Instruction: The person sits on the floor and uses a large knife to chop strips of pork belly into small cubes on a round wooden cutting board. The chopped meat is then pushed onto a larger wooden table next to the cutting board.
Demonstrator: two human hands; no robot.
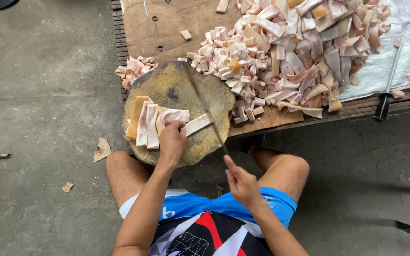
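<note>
My left hand (172, 141) presses down on a bundle of pale pink pork-skin strips (153, 122) lying across a round wooden chopping block (174, 90). My right hand (241, 182) grips the handle of a long cleaver (204, 106), whose blade stands edge-up over the block, just right of the strips' ends. A heap of small cut pieces (228, 61) sits past the block on the wooden table (157, 23), and a larger pile of long uncut strips (309, 42) lies to its right.
A smaller pile of cut pieces (135, 70) lies at the block's far left. A sharpening steel with a black handle (387, 85) rests on white plastic at the right. Scraps (102, 149) lie on the concrete floor. My bare knees flank the block.
</note>
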